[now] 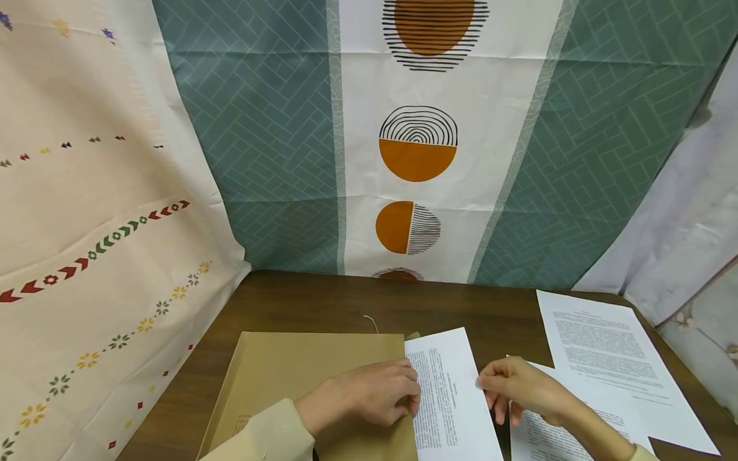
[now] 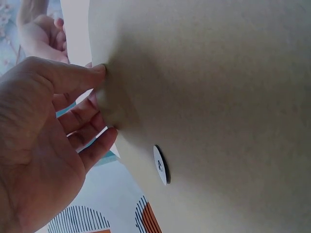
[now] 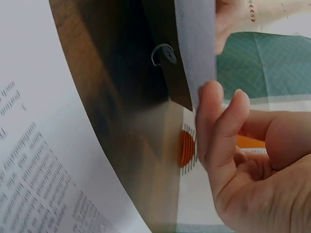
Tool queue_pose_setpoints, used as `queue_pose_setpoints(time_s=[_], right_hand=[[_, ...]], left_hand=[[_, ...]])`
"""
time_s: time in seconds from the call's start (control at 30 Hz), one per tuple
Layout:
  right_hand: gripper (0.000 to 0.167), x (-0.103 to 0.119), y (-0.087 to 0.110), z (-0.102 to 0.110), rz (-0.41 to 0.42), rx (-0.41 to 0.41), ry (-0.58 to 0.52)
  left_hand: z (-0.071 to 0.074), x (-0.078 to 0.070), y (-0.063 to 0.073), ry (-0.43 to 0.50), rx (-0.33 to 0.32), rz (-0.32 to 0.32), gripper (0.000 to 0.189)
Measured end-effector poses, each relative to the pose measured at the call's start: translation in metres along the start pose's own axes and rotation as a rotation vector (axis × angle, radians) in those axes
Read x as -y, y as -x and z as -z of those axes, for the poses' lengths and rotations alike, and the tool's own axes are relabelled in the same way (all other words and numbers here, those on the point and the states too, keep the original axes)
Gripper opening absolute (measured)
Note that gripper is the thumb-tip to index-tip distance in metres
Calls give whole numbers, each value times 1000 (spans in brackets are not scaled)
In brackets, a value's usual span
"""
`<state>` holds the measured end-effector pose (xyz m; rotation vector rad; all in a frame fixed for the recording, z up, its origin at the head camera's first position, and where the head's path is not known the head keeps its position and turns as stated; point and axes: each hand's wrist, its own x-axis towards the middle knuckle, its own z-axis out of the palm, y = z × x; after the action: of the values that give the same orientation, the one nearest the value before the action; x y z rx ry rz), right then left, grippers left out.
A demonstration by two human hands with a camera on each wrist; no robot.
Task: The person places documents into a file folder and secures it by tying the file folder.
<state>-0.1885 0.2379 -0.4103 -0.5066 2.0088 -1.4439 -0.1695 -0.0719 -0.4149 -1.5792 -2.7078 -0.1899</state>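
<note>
A brown paper envelope (image 1: 311, 365) lies flat-side up in front of me, with a round button (image 2: 161, 165) showing in the left wrist view. My left hand (image 1: 380, 390) pinches its right edge between thumb and fingers. From that edge a white printed sheet (image 1: 455, 397) sticks out, its left part hidden by the envelope. My right hand (image 1: 527, 387) pinches the sheet's outer right edge. In the right wrist view, a flap with a button and looped string (image 3: 168, 54) shows behind the sheet.
Two more printed sheets lie on the dark wooden table (image 1: 288, 301) at the right, the upper sheet (image 1: 605, 346) overlapping the lower sheet (image 1: 553, 435). A thin string (image 1: 371, 322) pokes out behind the envelope. Patterned curtains (image 1: 277, 128) hang along the back and sides.
</note>
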Motion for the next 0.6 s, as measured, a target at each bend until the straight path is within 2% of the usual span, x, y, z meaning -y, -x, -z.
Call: queue_pose_setpoints(time_s=[0.17, 0.6], right_hand=[[20, -2, -7, -8, 40, 2, -14], [20, 8, -27, -39, 2, -63, -32]], left_hand=[[0, -1, -1, 2, -5, -8, 20], [0, -3, -1, -12, -5, -22, 19]])
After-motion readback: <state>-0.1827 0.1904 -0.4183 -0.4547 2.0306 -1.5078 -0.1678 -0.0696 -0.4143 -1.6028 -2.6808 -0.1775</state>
